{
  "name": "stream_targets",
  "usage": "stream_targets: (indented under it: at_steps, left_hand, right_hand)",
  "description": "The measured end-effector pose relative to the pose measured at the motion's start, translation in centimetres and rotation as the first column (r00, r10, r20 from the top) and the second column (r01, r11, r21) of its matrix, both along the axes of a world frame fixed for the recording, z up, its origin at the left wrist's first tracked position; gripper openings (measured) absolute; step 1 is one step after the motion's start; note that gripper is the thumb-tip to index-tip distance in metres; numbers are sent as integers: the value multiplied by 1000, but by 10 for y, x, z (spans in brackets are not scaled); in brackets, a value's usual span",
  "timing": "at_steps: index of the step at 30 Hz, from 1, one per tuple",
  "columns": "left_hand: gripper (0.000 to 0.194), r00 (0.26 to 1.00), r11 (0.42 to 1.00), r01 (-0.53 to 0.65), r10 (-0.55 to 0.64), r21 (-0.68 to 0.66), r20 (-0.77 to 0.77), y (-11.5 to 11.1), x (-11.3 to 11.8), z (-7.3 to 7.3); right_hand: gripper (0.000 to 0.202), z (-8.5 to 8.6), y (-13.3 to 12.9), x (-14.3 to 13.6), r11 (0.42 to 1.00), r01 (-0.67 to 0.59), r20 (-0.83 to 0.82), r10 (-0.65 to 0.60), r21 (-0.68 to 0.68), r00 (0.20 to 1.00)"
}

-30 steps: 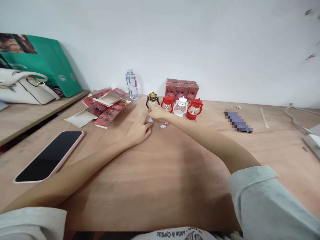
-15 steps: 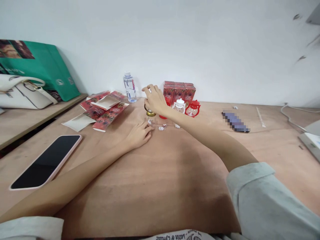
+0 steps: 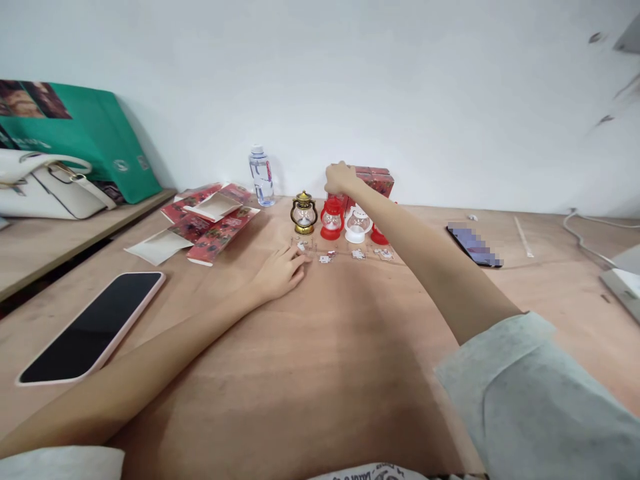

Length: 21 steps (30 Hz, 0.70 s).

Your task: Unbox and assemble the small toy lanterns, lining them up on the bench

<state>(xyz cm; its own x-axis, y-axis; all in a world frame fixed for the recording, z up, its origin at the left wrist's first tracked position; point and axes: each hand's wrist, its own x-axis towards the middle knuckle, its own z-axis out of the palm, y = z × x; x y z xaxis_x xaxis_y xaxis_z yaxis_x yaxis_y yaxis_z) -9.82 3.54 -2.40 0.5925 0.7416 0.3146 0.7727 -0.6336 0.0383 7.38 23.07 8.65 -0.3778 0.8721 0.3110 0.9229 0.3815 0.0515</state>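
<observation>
Resting on the table, my left hand (image 3: 281,272) has its fingers stretched out and slightly apart, the tips beside a small clear-and-white piece (image 3: 301,246). More such flat pieces (image 3: 359,255) lie in a row to its right. Behind them stand small lanterns: a gold one (image 3: 303,215), a red one (image 3: 331,220), a white one (image 3: 357,225) and a second red one (image 3: 379,235), partly behind my forearm. My right hand (image 3: 342,179) is closed above the first red lantern, in front of the stacked red boxes (image 3: 376,180). What its fingers hold, if anything, is hidden.
Opened red cartons (image 3: 220,233) lie at the left, near a water bottle (image 3: 261,177). A pink-edged phone (image 3: 93,327) is close to my left forearm. Further right are another phone (image 3: 475,245), a white strip (image 3: 524,237) and a cable. A white handbag (image 3: 50,187) stands far left.
My right hand has moved right from above the gold lantern to the stacked boxes, and its fingers have closed. The gold lantern is now uncovered. My left hand has stayed put.
</observation>
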Motion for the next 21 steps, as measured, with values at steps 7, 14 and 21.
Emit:
stream_targets:
  at_steps: [7,14,21]
  left_hand:
    - [34,1000,1000,-5,5,-6,20,0,0,0]
    - [33,1000,1000,2,-2,-2,-8,-1,0,2]
    - [30,1000,1000,-4,4,-2,25,0,0,0]
  right_hand:
    - [48,10,2,17,999,-53,77,53,0,996]
    - [80,15,-11,33,996,-35,4,35,-80,999]
    - [63,52,-52,64,955,-97,-268,175,282,948]
